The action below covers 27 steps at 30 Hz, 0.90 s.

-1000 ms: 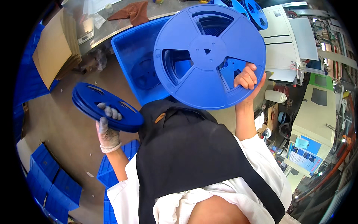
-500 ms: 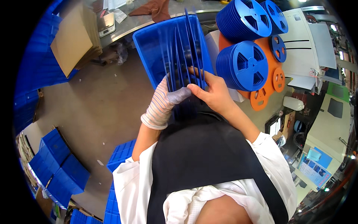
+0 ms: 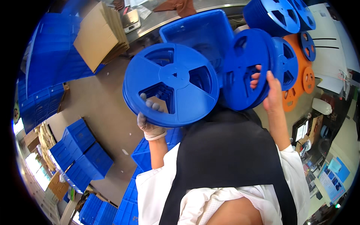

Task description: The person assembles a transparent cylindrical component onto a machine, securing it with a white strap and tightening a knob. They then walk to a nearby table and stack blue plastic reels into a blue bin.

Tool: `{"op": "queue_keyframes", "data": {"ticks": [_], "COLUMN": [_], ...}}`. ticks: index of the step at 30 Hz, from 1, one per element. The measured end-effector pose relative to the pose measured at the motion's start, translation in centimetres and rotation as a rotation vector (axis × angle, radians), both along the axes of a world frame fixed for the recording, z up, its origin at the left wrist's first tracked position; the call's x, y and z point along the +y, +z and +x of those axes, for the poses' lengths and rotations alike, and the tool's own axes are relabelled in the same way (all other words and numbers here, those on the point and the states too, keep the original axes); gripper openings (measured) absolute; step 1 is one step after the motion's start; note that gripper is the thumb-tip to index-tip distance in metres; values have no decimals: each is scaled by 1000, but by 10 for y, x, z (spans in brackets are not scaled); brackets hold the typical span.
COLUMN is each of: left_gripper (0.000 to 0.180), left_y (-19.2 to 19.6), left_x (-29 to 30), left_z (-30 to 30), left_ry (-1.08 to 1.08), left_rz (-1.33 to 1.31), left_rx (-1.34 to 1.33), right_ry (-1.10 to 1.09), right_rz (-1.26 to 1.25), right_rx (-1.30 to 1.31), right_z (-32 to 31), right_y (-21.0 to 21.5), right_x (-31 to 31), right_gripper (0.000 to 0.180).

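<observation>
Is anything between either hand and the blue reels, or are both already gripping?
Nothing stands between. The gloved left hand grips the large blue reel through its cutout; the bare right hand holds another blue reel.

Blue spoked reel face-up; second reel tilted alongside.

Both hands grip blue reels above a blue crate.

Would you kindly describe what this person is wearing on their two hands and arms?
The left hand wears a thin, pale disposable glove with a rolled cuff at the wrist; the right hand is bare. Both forearms are uncovered, and short white sleeves end near the elbows, beneath a black apron.
</observation>
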<state>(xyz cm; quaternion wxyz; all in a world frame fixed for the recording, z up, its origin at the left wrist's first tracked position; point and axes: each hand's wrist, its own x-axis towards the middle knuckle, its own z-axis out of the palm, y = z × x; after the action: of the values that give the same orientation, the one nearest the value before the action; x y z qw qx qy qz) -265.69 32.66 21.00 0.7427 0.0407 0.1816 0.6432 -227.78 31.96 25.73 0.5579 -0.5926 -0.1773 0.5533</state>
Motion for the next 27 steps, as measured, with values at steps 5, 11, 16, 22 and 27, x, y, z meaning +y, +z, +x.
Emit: {"op": "queue_keyframes", "data": {"ticks": [5,11,16,22,27], "left_gripper": [63,64,69,62,60], "left_y": [-14,-12,-12,-1,-10], "left_x": [-18,-20,-18,-19,-17], "left_z": [-36,-39,-54,-52,-54], "left_ry": [103,179,109,45,-7], "left_rz": [246,400,398,387,288], "left_rx": [-200,-355,-334,-221,-56], "right_ry": [-73,-81,-86,3,46], "right_rz": [62,172,282,478,626], "right_rx": [8,169,288,600,871], "right_z": [19,49,60,82,83], "right_y": [3,-1,5,6,-1], "right_x": [-2,-5,-15,-28,-35], "right_gripper": [44,48,54,58,52]}}
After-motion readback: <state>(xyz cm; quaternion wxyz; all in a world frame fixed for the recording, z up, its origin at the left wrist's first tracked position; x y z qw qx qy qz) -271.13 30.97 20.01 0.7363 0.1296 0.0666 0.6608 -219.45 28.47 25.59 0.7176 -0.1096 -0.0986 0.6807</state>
